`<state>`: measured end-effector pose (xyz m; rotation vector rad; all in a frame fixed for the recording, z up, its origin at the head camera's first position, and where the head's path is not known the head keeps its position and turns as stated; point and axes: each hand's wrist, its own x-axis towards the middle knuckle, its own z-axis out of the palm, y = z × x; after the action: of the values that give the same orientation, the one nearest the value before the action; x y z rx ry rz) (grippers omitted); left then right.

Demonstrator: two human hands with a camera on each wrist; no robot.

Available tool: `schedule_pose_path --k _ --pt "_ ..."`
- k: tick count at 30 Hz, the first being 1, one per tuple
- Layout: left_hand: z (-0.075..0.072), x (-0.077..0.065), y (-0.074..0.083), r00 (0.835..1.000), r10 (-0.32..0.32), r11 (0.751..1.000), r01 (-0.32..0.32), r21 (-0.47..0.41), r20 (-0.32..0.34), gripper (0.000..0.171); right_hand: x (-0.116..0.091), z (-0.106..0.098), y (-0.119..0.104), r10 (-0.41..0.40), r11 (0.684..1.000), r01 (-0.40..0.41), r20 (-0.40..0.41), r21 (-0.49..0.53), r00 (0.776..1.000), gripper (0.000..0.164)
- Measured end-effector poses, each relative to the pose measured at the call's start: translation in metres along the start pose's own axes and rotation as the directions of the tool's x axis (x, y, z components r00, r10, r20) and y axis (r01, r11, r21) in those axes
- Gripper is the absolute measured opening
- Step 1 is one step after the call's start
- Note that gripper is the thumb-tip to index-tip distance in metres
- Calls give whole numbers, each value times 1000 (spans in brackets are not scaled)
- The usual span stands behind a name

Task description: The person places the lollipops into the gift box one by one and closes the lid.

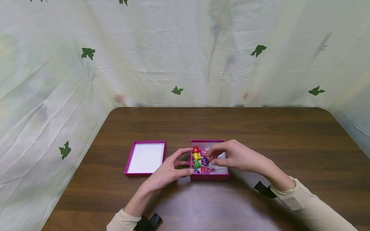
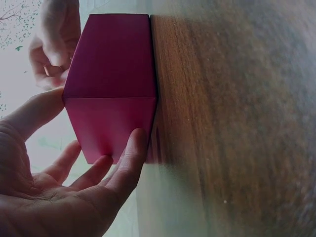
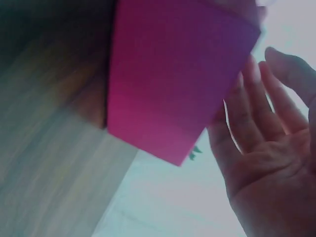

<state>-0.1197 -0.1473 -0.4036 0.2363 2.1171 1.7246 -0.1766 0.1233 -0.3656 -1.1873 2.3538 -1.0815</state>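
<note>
A magenta box (image 1: 209, 177) with a white inside stands uncovered on the table. Along its left part lie several lollipops in shiny wrappers, among them a red one (image 1: 196, 149), a yellow one (image 1: 197, 156), a green one (image 1: 196, 164) and a purple one (image 1: 205, 161). My left hand (image 1: 170, 170) touches the box's left side, fingers spread along the wall and thumb by the near corner. Over the box's right side reaches my right hand (image 1: 241, 157), fingertips inside near the purple lollipop. Its thumb is apart from the fingers, and nothing shows between them.
The magenta lid (image 1: 140, 175) lies left of the box, white inside up. Brown wooden table (image 1: 268, 128) surrounds both. A pale curtain (image 1: 162, 57) with green leaf shapes hangs behind and at the sides. Black straps (image 1: 264, 190) are at both wrists.
</note>
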Motion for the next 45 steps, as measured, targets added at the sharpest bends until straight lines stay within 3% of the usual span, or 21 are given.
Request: schedule_pose_path --k 6,10,12,14,17,20,22,27,29,30,31,32,34,36,38,41,45 --pt "0 -4 5 999 29 991 -24 131 -38 61 -10 5 -17 66 988 -55 -73 144 995 17" --pt "-5 -14 13 988 79 965 -42 260 -135 54 -9 15 -30 69 978 -42 -129 204 989 18" --pt "-9 -21 17 971 136 948 -69 311 -199 49 -6 22 -37 64 973 -29 -149 229 987 19" --pt "-15 -27 22 941 209 935 -112 336 -267 44 -2 30 -44 73 962 -28 -156 273 985 20" --pt "-26 -37 26 878 311 915 -174 364 -363 34 5 44 -54 86 935 -30 -144 353 986 21" --pt "-38 -47 28 821 364 902 -193 388 -440 27 13 58 -64 90 905 -31 -120 424 989 21" --pt "-47 -53 27 790 379 894 -178 411 -482 24 19 68 -69 84 886 -28 -102 462 991 23" --pt "-65 -65 19 685 429 857 -102 505 -589 22 30 92 -80 100 841 -44 -74 539 992 31" --pt "-73 -68 13 653 444 836 -54 547 -614 23 34 99 -82 108 829 -53 -67 557 992 37" --pt "-77 -69 11 653 444 826 -32 563 -614 22 36 103 -83 117 825 -60 -65 563 991 40" --pt "-81 -71 8 663 436 817 -9 577 -608 23 38 106 -83 130 824 -74 -61 561 990 44" --pt "-85 -72 5 684 416 810 20 586 -599 24 40 108 -84 149 828 -92 -58 554 987 49" --pt "-93 -75 -1 747 339 797 95 596 -572 30 45 113 -83 182 838 -125 -55 531 982 59" --pt "-101 -77 -8 812 227 800 160 579 -538 39 51 119 -80 228 829 -170 -44 532 973 68" --pt "-107 -77 -16 857 114 805 216 553 -502 48 57 125 -77 267 813 -210 -26 544 963 74" --pt "-117 -77 -27 894 -9 833 254 491 -448 58 65 135 -71 316 780 -254 -10 572 949 78" --pt "-130 -76 -33 919 -126 874 281 396 -374 66 75 143 -67 365 771 -284 -31 570 930 81"
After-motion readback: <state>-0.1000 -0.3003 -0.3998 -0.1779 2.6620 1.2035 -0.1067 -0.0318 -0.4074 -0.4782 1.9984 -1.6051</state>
